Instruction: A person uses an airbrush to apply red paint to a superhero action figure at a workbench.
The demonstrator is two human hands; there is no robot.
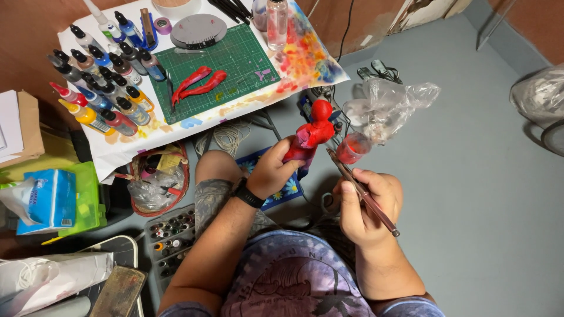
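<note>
I read this as the painting step on a small model: my left hand [271, 171] is closed around the lower part of a red figurine [311, 136], holding it upright over the knees, just below the near edge of the paper-covered table [126, 147]. My right hand [367, 205] is clenched on a thin brown paintbrush [364, 194] in a pen grip, its far end pointing up toward the figurine and a small red-stained cup [353, 148] that sits just right of it. My judgement is that the next move calls for a steady, light stroke with the brush end brought onto the figurine, while the left hand turns the piece to present the side wanted. On the green cutting mat [235, 64] lie 2 loose red parts [198, 83] (arms or legs, I cannot tell which), and a cluster of paint bottles [100, 82] stands to their left. The brush's bristle end is too small to make out, the figurine's legs are hidden inside the left fist, and what supports the cup is unclear against the crumpled clear plastic bag [390, 103].
</note>
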